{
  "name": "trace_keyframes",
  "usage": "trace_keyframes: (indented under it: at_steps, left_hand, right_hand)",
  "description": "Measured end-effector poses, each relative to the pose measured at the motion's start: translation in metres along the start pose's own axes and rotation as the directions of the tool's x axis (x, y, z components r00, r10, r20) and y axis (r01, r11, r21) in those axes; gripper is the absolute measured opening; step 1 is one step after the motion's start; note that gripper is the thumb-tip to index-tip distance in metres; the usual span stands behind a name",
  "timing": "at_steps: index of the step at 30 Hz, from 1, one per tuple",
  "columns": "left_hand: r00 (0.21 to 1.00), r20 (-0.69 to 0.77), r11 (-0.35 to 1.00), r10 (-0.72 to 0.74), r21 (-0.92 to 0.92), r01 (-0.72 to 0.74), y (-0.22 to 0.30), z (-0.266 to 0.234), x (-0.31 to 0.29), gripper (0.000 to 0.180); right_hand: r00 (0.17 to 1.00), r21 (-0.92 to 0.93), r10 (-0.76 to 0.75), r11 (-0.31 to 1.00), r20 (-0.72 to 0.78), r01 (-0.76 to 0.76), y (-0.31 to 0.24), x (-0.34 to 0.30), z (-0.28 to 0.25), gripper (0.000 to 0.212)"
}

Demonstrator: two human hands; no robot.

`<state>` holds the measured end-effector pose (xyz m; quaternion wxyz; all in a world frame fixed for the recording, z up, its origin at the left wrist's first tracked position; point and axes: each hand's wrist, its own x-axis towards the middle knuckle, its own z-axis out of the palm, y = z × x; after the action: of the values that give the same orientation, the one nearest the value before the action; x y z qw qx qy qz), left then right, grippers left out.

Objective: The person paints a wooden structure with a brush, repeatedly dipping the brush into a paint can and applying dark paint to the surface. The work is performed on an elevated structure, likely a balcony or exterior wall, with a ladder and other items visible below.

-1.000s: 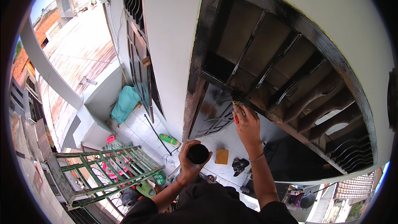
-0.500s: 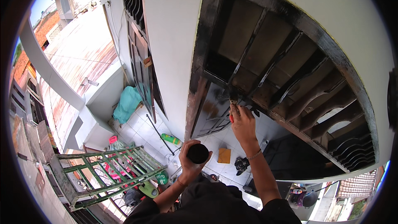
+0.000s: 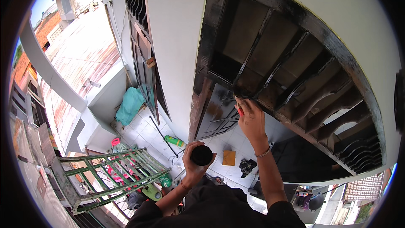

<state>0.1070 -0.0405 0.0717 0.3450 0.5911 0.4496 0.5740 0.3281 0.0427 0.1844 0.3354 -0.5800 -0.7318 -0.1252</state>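
Observation:
My left hand (image 3: 192,169) is wrapped round a round cup (image 3: 201,155) with dark, black-looking contents, held in front of my body. My right hand (image 3: 254,124) reaches up and closes on a paintbrush (image 3: 240,111), whose red handle shows between the fingers. The bristle end is at the lower crossbar of a dark wooden vent frame (image 3: 216,10), near the frame's left corner; fingers and dark wood partly hide it. Upright slats (image 3: 289,50) run across the frame, some glossy black, others dull brown.
Below stands a dark door (image 3: 219,109). At the lower left is a green ladder (image 3: 101,156). A teal cloth bundle (image 3: 130,105), a green bottle (image 3: 174,140), a yellow-brown square (image 3: 228,158) and a crumpled black item (image 3: 247,167) lie on the white tiles. A white wall (image 3: 173,38) adjoins the frame.
My right hand has turned and shifted slightly to the right with the paintbrush, its fingers now closer to the crossbar. The left hand and cup stay in place.

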Motion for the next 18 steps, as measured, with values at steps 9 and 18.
trace_keyframes:
  at_steps: [9, 18]
  left_hand:
    - [1.000, -0.006, 1.000, -0.010, 0.017, 0.010, -0.004, -0.010, -0.004, 0.059]
    - [0.999, -0.042, 0.999, 0.033, 0.002, -0.033, -0.020, -0.025, -0.018, 0.058]
  right_hand:
    - [0.998, 0.092, 0.044, 0.995, 0.044, -0.048, 0.011, 0.021, -0.020, 0.014]
    - [0.992, 0.172, 0.119, 0.977, 0.044, -0.125, 0.006, 0.035, -0.026, 0.010]
